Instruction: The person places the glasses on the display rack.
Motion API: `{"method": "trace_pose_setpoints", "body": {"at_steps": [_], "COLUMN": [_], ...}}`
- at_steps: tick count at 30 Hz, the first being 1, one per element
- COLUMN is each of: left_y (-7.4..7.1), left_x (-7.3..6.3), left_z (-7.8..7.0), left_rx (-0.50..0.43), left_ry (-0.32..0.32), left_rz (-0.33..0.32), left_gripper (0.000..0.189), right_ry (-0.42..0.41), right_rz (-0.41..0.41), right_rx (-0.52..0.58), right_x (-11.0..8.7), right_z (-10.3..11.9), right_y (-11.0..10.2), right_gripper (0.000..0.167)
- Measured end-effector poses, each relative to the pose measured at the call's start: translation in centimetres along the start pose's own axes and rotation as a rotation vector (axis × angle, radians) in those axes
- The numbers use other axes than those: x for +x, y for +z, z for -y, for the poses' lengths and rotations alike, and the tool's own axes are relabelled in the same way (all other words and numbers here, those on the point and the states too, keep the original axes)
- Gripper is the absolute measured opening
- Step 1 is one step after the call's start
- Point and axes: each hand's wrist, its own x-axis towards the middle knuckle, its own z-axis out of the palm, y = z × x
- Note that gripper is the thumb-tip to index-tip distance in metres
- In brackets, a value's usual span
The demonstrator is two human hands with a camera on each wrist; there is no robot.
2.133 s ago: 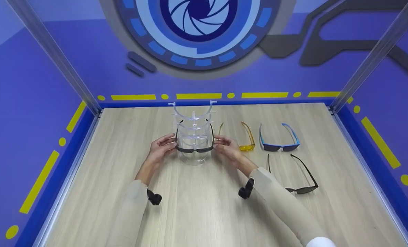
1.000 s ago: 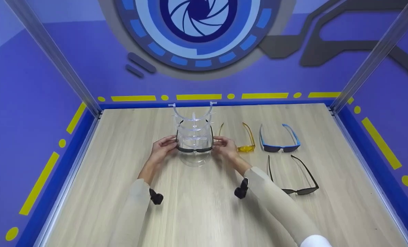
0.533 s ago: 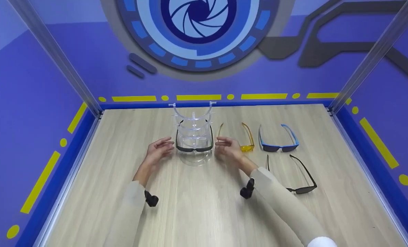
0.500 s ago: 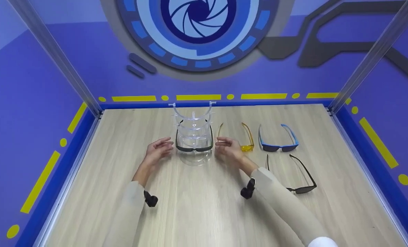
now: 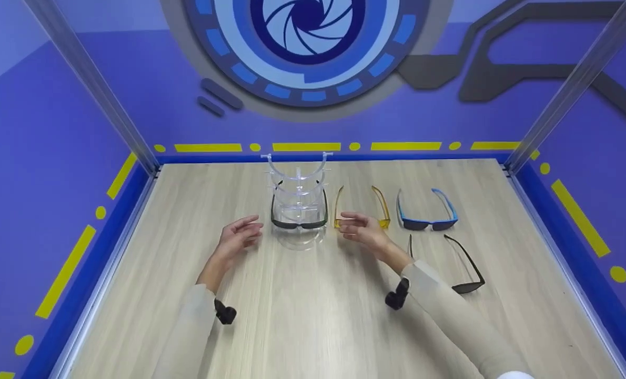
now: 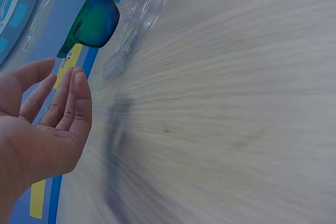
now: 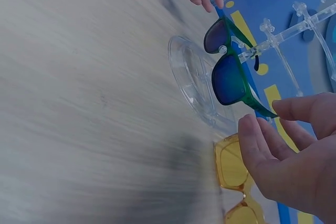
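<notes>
A clear plastic display stand (image 5: 299,181) with several curved tiers stands at the back of the table. Dark green sunglasses (image 5: 298,225) sit on its lowest tier, lenses facing me; the wrist views show the green frame and blue-green lenses (image 6: 97,22). My left hand (image 5: 235,239) hovers just left of them, fingers relaxed and apart from the frame. On the other side my right hand (image 5: 365,233) is held off the sunglasses, its fingers loosely bent around nothing. It partly covers the yellow glasses (image 5: 381,202) behind it, whose yellow lenses (image 7: 233,166) show in the right wrist view.
Blue-framed sunglasses (image 5: 428,223) lie unfolded at the right. Nearer to me are black sunglasses (image 5: 468,287), partly hidden by my right sleeve (image 5: 450,305). A blue wall (image 5: 313,131) closes off the back of the wooden table (image 5: 302,316), with side walls left and right.
Both hands held the temples of the green sunglasses at first. They have let go and drawn apart, left hand leftward and right hand rightward; the sunglasses stay on the stand.
</notes>
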Motion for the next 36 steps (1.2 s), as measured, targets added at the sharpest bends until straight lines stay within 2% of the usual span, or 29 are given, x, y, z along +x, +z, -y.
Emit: {"method": "trace_pose_setpoints", "body": {"at_steps": [5, 14, 19, 25, 31, 36], "left_y": [0.4, 2.2, 3.2, 4.6, 6.9, 8.9], "left_x": [-0.6, -1.7, -2.1, -2.4, -3.0, -3.0], "left_z": [0.1, 0.5, 0.6, 0.5, 0.7, 0.8], "left_rx": [0.005, 0.038, 0.046, 0.059, 0.068, 0.073], "left_ry": [0.006, 0.007, 0.001, 0.021, 0.021, 0.017], "left_rz": [0.007, 0.077, 0.115, 0.213, 0.289, 0.359], "left_gripper": [0.046, 0.047, 0.047, 0.050, 0.050, 0.050], "right_ry": [0.027, 0.056, 0.039, 0.043, 0.061, 0.051], "right_rz": [0.012, 0.049, 0.105, 0.213, 0.313, 0.299], "right_rx": [0.003, -0.045, -0.104, -0.129, -0.164, -0.131], "right_x": [-0.8, -2.5, -3.2, -3.5, -4.8, -6.3], "right_z": [0.2, 0.0, 0.2, 0.5, 0.7, 0.9], "right_y": [-1.3, -3.6, -5.0, -7.0, -10.2, -13.7], "right_gripper": [0.051, 0.050, 0.052, 0.049, 0.047, 0.051]}}
